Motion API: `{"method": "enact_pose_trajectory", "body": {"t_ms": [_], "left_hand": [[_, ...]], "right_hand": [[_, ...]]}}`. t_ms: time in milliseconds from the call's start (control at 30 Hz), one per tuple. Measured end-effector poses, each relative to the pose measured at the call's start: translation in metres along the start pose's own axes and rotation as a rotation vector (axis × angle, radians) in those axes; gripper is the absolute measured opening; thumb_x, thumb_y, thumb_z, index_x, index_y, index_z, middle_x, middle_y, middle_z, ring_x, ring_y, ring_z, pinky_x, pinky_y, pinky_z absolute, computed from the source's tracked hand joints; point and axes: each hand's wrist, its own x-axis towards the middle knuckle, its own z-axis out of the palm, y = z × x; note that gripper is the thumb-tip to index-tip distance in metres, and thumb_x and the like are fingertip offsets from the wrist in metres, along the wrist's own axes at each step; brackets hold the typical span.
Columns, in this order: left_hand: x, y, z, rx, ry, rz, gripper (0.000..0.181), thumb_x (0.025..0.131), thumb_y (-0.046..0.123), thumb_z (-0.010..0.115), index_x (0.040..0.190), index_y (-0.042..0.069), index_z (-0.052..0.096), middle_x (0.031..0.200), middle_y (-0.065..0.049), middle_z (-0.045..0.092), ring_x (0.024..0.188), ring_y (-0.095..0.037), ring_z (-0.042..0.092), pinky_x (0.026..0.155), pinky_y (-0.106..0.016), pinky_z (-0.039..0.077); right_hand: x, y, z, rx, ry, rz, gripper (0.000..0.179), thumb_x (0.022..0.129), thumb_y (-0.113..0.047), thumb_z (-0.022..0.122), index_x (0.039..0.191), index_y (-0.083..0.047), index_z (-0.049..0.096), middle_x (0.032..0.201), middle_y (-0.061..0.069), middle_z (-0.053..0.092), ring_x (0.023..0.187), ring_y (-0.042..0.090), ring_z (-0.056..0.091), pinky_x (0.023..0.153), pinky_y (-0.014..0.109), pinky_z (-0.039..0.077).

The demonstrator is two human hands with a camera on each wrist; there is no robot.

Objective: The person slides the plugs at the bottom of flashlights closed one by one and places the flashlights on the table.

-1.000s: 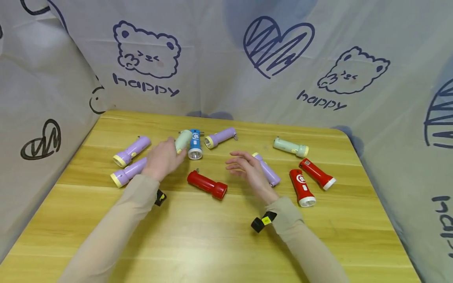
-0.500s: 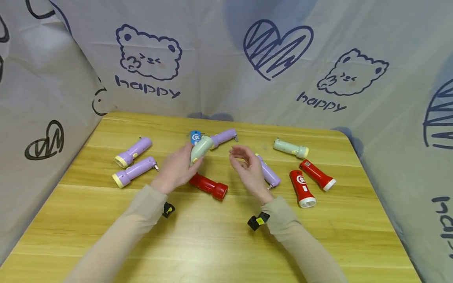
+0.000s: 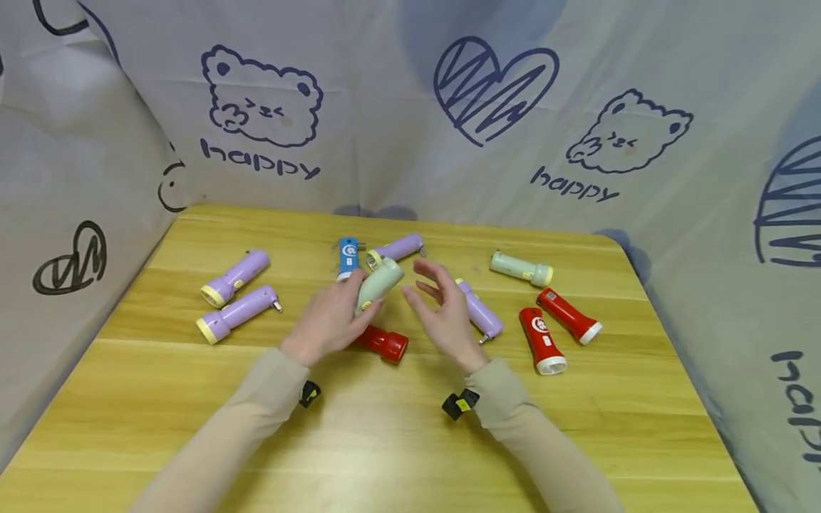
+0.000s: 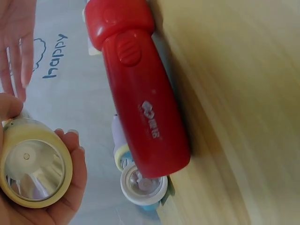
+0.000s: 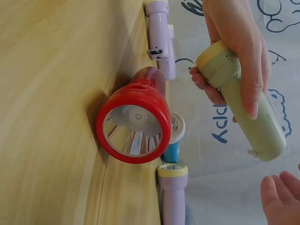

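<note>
My left hand grips a pale green flashlight around its body, raised above the table. Its yellow-rimmed lens faces the left wrist camera, and its tail end points toward my right hand. My right hand is held just right of that tail end, fingers loosely bent and apart from it, holding nothing. Below and in front of the left hand lies a red flashlight, partly covered by that hand in the head view. Its lens shows large in the right wrist view.
Behind the hands lie a blue flashlight and a purple flashlight. Two purple flashlights lie at the left. Right of my right hand are a purple flashlight, a green flashlight and two red flashlights. Printed cloth hangs behind the table.
My left hand has lifted the green flashlight and carried it rightward and nearer, from beside the blue flashlight to above the red one. My right hand has shifted slightly left toward it.
</note>
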Motion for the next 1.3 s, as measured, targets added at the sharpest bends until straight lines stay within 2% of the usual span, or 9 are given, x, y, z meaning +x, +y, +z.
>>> {"method": "enact_pose_trajectory", "body": {"t_ms": [133, 400, 567, 900, 1300], "left_hand": [[-0.004, 0.002, 0.007, -0.009, 0.013, 0.008, 0.043, 0.1, 0.036, 0.059, 0.129, 0.006, 0.049, 0.085, -0.009, 0.063, 0.063, -0.018, 0.057, 0.052, -0.025, 0.045], [-0.007, 0.002, 0.016, 0.026, 0.109, 0.063, 0.04, 0.099, 0.033, 0.061, 0.126, 0.006, 0.049, 0.081, -0.008, 0.062, 0.06, -0.018, 0.054, 0.049, -0.026, 0.043], [-0.006, 0.003, 0.017, 0.047, 0.149, 0.079, 0.04, 0.098, 0.033, 0.062, 0.125, 0.006, 0.05, 0.078, -0.008, 0.061, 0.056, -0.017, 0.052, 0.047, -0.026, 0.041], [-0.004, 0.005, 0.02, 0.086, 0.193, 0.097, 0.04, 0.097, 0.034, 0.062, 0.123, 0.007, 0.05, 0.071, -0.005, 0.057, 0.051, -0.017, 0.049, 0.043, -0.026, 0.037], [-0.001, 0.011, 0.022, 0.079, 0.244, 0.137, 0.039, 0.096, 0.033, 0.064, 0.12, 0.004, 0.052, 0.068, -0.004, 0.054, 0.049, -0.014, 0.045, 0.042, -0.024, 0.035]], "right_hand": [[-0.004, 0.0, 0.003, -0.016, -0.001, -0.014, 0.046, 0.097, -0.006, 0.066, 0.14, 0.0, 0.051, 0.143, 0.018, 0.054, 0.137, 0.034, 0.051, 0.111, 0.042, 0.05], [-0.006, 0.002, 0.009, -0.05, 0.014, -0.05, 0.042, 0.097, -0.005, 0.065, 0.137, 0.001, 0.055, 0.14, 0.02, 0.056, 0.134, 0.037, 0.054, 0.11, 0.039, 0.051], [-0.005, 0.001, 0.013, -0.057, 0.018, -0.076, 0.04, 0.096, -0.003, 0.066, 0.135, 0.003, 0.057, 0.138, 0.022, 0.058, 0.132, 0.034, 0.055, 0.108, 0.04, 0.052], [-0.002, 0.003, 0.015, -0.065, 0.034, -0.071, 0.041, 0.095, -0.003, 0.067, 0.135, 0.003, 0.058, 0.139, 0.022, 0.059, 0.132, 0.033, 0.056, 0.106, 0.041, 0.053], [0.001, 0.002, 0.013, -0.117, 0.045, -0.076, 0.045, 0.095, -0.007, 0.068, 0.139, -0.003, 0.057, 0.141, 0.015, 0.059, 0.13, 0.029, 0.058, 0.106, 0.037, 0.054]]}}
